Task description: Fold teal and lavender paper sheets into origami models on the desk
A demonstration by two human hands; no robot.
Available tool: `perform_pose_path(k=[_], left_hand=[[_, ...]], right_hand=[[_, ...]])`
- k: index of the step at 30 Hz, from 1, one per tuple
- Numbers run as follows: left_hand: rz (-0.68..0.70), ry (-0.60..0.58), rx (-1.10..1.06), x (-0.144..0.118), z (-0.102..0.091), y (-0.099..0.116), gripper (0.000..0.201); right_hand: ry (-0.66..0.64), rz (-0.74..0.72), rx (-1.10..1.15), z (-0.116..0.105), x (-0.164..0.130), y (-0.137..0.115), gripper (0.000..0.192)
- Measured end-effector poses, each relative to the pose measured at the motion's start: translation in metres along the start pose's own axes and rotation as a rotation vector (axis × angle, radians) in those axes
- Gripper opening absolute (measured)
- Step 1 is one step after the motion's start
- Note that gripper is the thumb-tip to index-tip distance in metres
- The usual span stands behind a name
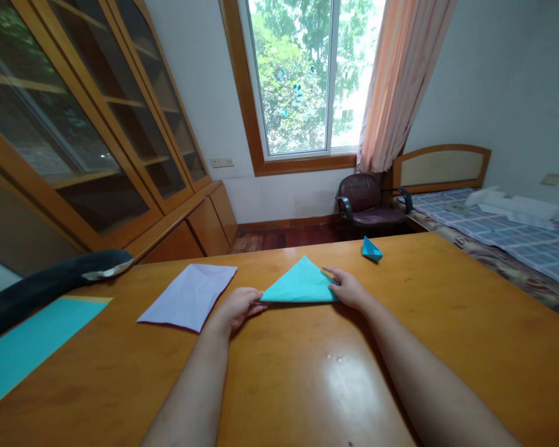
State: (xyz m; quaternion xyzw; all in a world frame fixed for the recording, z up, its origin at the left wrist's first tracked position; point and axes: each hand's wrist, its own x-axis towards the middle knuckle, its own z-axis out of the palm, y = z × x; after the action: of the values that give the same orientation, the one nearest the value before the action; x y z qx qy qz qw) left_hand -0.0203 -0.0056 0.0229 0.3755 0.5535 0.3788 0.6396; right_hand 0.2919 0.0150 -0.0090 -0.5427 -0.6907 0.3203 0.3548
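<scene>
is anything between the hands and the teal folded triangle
Nothing visible: the left hand touches the teal triangle at its left corner, the right hand at its right corner. The lilac sheet lies apart, to the left.

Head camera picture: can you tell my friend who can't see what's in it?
Two bare hands press a teal paper triangle flat on a wooden table, the left hand at its left corner and the right hand at its right corner. A lilac paper sheet lies to the left, and a small folded blue paper boat sits farther back.
</scene>
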Motion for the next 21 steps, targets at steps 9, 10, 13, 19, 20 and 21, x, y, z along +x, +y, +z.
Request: perform_pose_path(k=[9, 10, 13, 19, 20, 21], left_hand=[[0.055, -0.126, 0.001, 0.0, 0.009, -0.006, 0.026], [0.074, -0.154, 0.037, 0.001, 0.008, -0.007, 0.028], [0.109, -0.205, 0.144, 0.004, 0.004, -0.009, 0.03], [0.175, -0.35, 0.305, 0.001, 0.005, -0.004, 0.038], [0.204, -0.37, 0.346, 0.0, 0.006, -0.003, 0.037], [0.235, -0.386, 0.392, -0.001, 0.007, -0.002, 0.036]], right_hand=[[-0.094, 0.028, -0.049, -0.003, -0.005, -0.008, 0.049], [-0.104, 0.029, -0.041, -0.004, -0.006, -0.01, 0.048], [-0.122, 0.036, -0.026, -0.005, -0.008, -0.013, 0.053], [-0.178, 0.082, -0.075, -0.012, -0.012, -0.02, 0.076], [-0.198, 0.072, -0.071, -0.013, -0.013, -0.022, 0.074], [-0.218, 0.059, -0.064, -0.015, -0.014, -0.023, 0.07]])
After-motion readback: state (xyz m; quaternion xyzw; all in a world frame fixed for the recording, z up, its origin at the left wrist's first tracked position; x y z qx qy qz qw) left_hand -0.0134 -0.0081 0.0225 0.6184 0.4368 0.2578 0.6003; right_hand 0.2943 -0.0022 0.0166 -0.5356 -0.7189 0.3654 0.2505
